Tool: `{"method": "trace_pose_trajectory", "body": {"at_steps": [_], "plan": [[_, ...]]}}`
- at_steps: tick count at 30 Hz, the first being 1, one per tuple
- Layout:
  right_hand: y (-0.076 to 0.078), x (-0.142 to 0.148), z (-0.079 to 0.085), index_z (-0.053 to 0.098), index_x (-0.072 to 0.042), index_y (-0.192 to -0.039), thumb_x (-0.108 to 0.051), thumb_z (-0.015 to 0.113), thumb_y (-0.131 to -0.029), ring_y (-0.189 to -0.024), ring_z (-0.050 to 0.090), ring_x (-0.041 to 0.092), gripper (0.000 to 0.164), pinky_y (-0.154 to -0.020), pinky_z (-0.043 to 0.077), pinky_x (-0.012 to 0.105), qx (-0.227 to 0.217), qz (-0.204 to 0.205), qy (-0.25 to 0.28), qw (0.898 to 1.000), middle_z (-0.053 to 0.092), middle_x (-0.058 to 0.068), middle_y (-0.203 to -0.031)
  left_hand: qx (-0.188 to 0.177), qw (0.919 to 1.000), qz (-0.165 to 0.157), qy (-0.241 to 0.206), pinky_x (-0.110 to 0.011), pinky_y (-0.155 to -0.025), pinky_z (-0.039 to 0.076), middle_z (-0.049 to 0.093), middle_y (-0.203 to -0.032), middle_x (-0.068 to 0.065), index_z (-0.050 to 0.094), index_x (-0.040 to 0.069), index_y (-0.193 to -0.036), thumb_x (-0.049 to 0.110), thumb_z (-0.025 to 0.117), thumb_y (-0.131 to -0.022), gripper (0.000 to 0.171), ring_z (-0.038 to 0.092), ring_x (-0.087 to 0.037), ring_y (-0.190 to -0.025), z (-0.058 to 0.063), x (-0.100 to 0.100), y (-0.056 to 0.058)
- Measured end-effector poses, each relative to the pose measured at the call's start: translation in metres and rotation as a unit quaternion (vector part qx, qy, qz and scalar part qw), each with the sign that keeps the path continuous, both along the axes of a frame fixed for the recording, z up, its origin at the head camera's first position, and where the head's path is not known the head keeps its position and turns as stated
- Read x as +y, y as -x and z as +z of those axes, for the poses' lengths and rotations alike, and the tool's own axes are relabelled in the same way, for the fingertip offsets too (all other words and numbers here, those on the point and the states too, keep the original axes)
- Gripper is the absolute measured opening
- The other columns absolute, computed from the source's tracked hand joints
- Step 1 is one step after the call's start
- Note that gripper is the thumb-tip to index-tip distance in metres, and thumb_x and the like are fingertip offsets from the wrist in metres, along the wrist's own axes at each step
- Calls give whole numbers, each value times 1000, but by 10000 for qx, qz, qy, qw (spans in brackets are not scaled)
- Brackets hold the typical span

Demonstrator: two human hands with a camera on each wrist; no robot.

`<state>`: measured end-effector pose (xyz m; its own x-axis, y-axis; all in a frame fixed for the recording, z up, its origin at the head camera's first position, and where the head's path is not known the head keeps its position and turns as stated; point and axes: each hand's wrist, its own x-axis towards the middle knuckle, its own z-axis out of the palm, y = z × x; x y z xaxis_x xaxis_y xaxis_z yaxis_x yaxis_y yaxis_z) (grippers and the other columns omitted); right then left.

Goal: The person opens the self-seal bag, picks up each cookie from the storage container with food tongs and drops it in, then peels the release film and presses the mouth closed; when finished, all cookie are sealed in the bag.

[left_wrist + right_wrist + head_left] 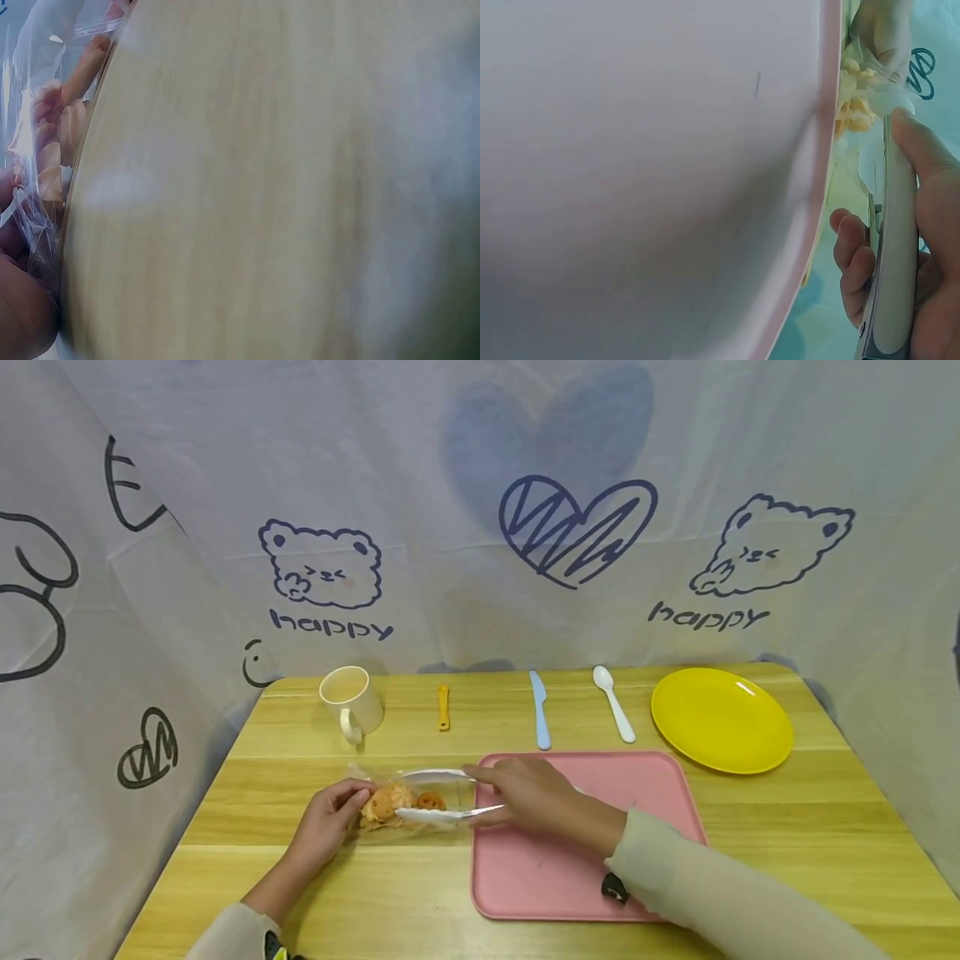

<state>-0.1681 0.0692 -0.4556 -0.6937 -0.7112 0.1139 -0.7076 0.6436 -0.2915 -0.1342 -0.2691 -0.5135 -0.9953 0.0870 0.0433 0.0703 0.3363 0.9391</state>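
In the head view my left hand [327, 821] pinches the near-left end of a clear plastic bag [461, 792] lying on the table. Pale yellow, knobbly snack pieces [388, 802] and a browner round piece [431, 802] sit inside it. My right hand [536, 797] grips a pair of tongs [435, 815] over the pink tray's left edge. Their white tips are spread apart among the snacks, at the bag's right end. The right wrist view shows the pale tongs handle [897, 255] between thumb and curled fingers. Nothing is seen clamped between the tips.
A pink tray [555, 885] lies under the right forearm. Along the back stand a cream mug [358, 697], a small orange handle-like piece [443, 708], a light blue knife [541, 714], a white spoon [615, 706] and a yellow plate [720, 718]. Printed cloth hangs behind the wooden table.
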Motion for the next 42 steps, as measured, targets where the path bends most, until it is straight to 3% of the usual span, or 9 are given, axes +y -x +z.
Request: {"method": "trace_pose_trajectory", "body": {"at_steps": [8,17,26,34,42], "plan": [[-8,28,1,58,-23,-149,-62,76,-85,-62,41,7,77,-58,39,27,-190,-316,-4,9993,44,-11,-67,-42,10000,12,-13,-21,-82,55,71,-117,-21,72,-4,-117,9,57,-106,23,64,-4,-97,1,1,0],[-24,63,-2,58,-25,-148,-58,79,-85,-68,46,4,75,-63,43,25,-403,-718,113,9965,61,-10,-82,-67,9999,59,92,-23,-80,54,71,-115,-18,73,-2,-117,11,57,-106,23,63,-5,-95,2,1,-1],[-41,102,-10,60,-22,-145,-56,80,-85,-70,46,1,72,-66,44,25,-271,-995,445,9937,57,-12,-81,-57,9999,81,122,-22,-82,54,72,-116,-18,73,-2,-117,11,57,-106,23,64,-5,-97,1,1,-1],[-60,138,-13,58,-19,-145,-49,84,-85,-70,44,1,72,-66,40,21,-336,-1296,867,9872,53,-13,-81,-45,9998,81,147,-22,-82,54,72,-116,-18,73,-1,-116,11,57,-106,22,63,-5,-96,2,1,-1],[-80,174,-13,57,-23,-141,-46,84,-85,-66,41,-2,66,-61,37,21,-422,-1774,994,9782,47,-14,-76,-95,9999,73,124,-22,-82,54,71,-117,-18,73,-1,-117,11,57,-107,23,63,-6,-97,3,2,-2]]}}
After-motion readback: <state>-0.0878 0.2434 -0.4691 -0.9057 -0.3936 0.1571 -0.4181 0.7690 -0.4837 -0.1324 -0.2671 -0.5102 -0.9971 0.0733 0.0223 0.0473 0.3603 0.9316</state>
